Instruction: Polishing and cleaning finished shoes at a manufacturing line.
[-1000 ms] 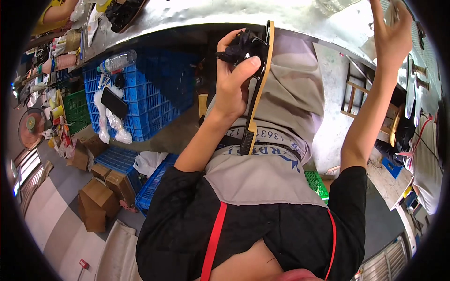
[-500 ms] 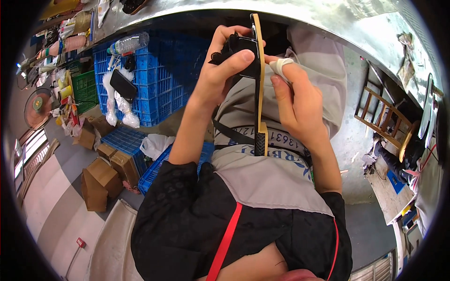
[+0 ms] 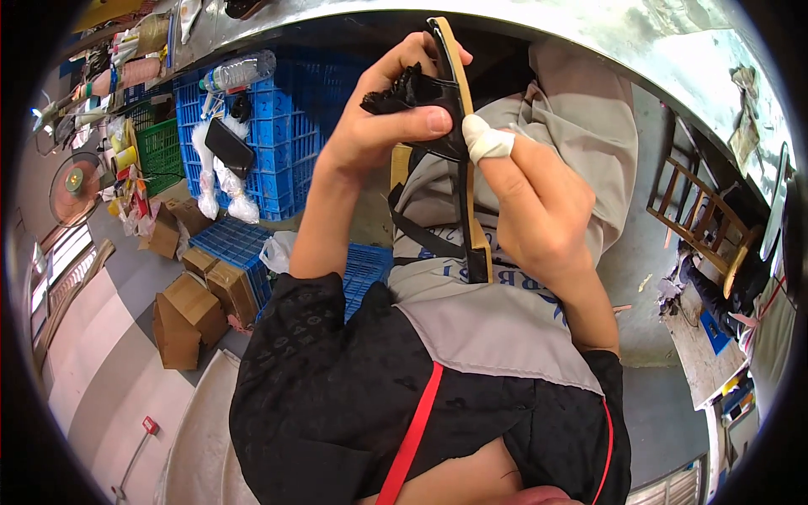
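Note:
A black sandal [image 3: 465,194] with a tan sole edge stands on end before my chest, its heel low against my apron. My left hand [image 3: 379,118] grips it near the upper end, thumb pressed on the black strap. A frilly black trim [image 3: 402,91] sticks out from that strap. My right hand [image 3: 539,198] is closed, with its other fingers curled. A white wrap [image 3: 486,141] covers its leading fingertip, which touches the tan edge beside the strap. Whether the right hand pinches anything is hidden.
A metal worktable [image 3: 353,18] edge runs across the far side. At left stand blue crates [image 3: 290,143] with a plastic bottle [image 3: 240,71] and a phone [image 3: 229,147], plus cardboard boxes [image 3: 189,316]. A wooden stool [image 3: 699,215] lies at right.
The sandal has tilted and shifted slightly left at its upper end, with my left hand. My right hand has turned, bringing the white-wrapped fingertip against the sole edge.

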The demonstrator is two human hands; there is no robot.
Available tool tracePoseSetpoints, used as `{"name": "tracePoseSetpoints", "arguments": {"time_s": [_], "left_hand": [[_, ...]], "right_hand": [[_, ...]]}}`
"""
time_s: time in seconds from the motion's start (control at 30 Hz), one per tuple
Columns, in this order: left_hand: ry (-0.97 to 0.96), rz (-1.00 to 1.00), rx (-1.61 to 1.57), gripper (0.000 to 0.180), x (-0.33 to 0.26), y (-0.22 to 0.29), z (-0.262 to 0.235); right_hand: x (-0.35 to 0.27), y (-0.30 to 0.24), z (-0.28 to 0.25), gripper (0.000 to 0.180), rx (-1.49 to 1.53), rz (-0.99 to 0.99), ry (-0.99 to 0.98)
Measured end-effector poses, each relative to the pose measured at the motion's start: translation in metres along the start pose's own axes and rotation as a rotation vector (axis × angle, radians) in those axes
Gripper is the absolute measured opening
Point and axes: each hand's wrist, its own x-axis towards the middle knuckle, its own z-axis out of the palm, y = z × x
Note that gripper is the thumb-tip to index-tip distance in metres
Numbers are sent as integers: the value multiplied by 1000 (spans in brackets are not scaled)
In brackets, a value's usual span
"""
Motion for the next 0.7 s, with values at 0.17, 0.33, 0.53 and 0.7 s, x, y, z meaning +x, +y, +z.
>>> {"name": "tracePoseSetpoints", "arguments": {"time_s": [0.17, 0.33, 0.53, 0.7], "left_hand": [[63, 75, 108, 35, -1, -4, 18], [142, 99, 42, 36, -6, -6, 30], [119, 112, 118, 38, -6, -14, 34], [144, 59, 42, 37, -5, -17, 37]], "right_hand": [[6, 0, -3, 35, -101, 14, -6], [5, -11, -16, 38, -80, -5, -42], [-3, -7, -12, 36, -44, 112, -30], [-4, -7, -17, 36, -38, 127, -88]]}}
